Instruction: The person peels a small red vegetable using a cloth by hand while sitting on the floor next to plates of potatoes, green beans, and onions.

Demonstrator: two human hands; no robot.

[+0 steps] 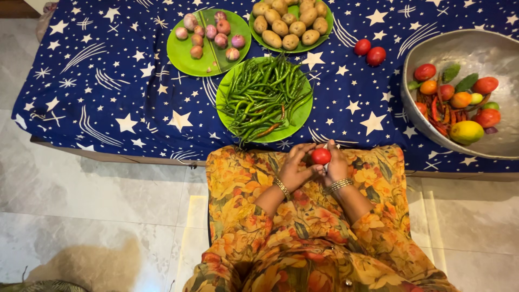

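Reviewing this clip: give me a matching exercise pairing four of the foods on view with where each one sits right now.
Things:
1. green chillies
2. potatoes
3. onions
4. single tomato

Places:
A. far left green plate
B. held between left hand and right hand
C. green plate nearest the person
D. far right green plate

Pairs: 1-C, 2-D, 3-A, 4-B
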